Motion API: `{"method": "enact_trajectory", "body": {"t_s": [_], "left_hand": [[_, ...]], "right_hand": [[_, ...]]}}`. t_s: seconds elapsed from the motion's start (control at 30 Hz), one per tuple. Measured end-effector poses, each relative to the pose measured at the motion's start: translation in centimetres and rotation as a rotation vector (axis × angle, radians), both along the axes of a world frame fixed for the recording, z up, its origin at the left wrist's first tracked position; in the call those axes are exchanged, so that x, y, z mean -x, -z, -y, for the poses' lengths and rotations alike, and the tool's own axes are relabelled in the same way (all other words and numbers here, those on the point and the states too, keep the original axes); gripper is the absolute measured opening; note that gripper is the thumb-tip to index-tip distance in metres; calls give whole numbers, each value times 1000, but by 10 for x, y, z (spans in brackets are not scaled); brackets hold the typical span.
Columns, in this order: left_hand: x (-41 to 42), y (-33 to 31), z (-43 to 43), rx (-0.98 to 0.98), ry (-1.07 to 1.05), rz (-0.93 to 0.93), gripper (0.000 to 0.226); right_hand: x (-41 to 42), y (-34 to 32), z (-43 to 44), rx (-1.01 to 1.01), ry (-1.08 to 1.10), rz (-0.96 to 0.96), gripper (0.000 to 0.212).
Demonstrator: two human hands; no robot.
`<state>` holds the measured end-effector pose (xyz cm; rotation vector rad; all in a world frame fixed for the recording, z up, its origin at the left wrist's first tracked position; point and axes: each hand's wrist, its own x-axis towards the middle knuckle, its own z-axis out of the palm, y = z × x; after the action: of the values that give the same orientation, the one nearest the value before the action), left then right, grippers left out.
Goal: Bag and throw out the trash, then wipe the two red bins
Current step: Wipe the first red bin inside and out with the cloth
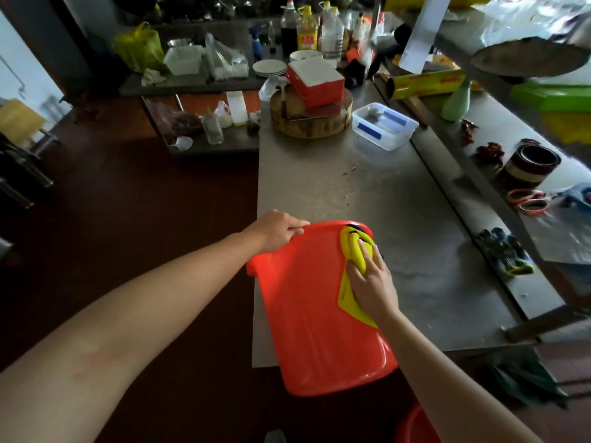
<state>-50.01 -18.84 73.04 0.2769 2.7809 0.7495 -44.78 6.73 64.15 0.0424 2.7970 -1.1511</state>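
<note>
Red bin [303, 314] is lying tipped on its side at the near left corner of the counter [351, 187], its near end hanging out past the counter's front edge. I am seeing my left hand [275, 230] gripping the bin's far end, fingers curled over it. My right hand [372, 282] is pressing a yellow cloth [348, 302] against the upper wall, with a fold caught between its fingers. The hands are working well apart.

I am judging that this is the wiping step, with the bagging looking done. Next I should be turning the bin under the cloth to reach the unwiped faces, keeping the left grip firm so the bin doesn't slide off. A second red bin [415, 426] is waiting below, barely in view.

I am making out red print on an oil bottle's yellow label [307, 39] and on a yellow wrap box [425, 83], but nothing legible.
</note>
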Motion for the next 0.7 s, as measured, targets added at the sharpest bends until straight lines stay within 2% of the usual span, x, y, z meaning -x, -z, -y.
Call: {"method": "enact_trajectory", "body": {"t_s": [0.17, 0.3, 0.4, 0.53, 0.7], "left_hand": [[15, -1, -6, 62, 32, -24, 35], [22, -5, -13, 75, 59, -16, 36], [22, -3, -17, 81, 69, -26, 37], [17, 1, -16, 117, 94, -54, 38], [15, -1, -18, 127, 97, -86, 38]], "right_hand": [[-39, -4, 41, -462, -254, -212, 70], [-72, 4, 76, -602, -445, -400, 72], [-84, 11, 96, -721, -586, -415, 71], [-80, 6, 94, -702, -615, -381, 66], [-64, 4, 45, -604, -451, -356, 75]]}}
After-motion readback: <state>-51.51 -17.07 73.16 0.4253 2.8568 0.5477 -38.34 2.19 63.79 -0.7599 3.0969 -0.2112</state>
